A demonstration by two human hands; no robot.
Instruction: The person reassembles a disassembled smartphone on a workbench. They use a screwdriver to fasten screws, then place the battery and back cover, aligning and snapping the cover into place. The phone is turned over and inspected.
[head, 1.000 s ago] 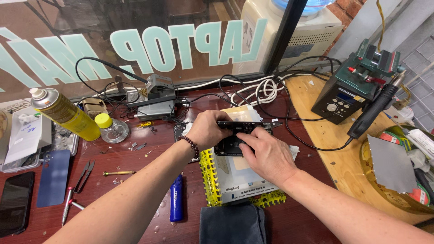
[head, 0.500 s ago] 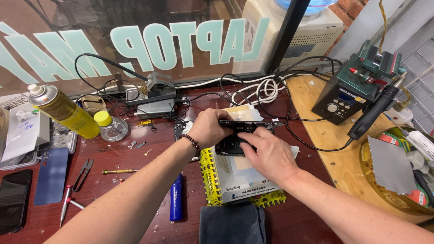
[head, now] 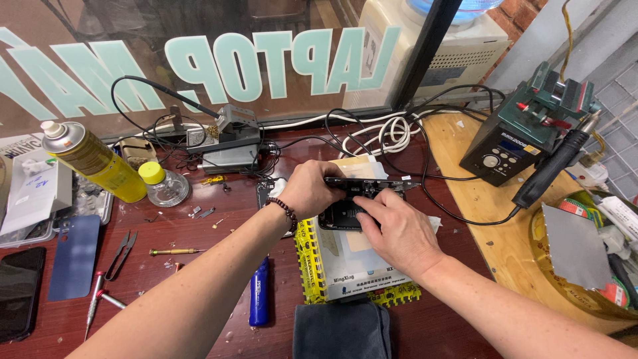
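My left hand (head: 311, 188), with a bead bracelet on its wrist, grips the left end of an opened black phone (head: 364, 188) held above a white and yellow work pad (head: 345, 269). My right hand (head: 397, 229) rests over the phone's lower part, its fingers pressing on the dark inner body. The phone's thin frame sticks out to the right of both hands. What lies under my palms is hidden.
A yellow spray can (head: 93, 159), a small bottle with a yellow cap (head: 161, 184), a blue tool (head: 260, 300), snips (head: 119, 252), a small screwdriver (head: 174, 251) and a dark phone (head: 18, 292) lie at left. A rework station (head: 508, 146) with a black handpiece (head: 551, 166) stands at right. Cables run along the back.
Both hands stay on the phone in nearly the same place; the view has shifted slightly. No other object has moved.
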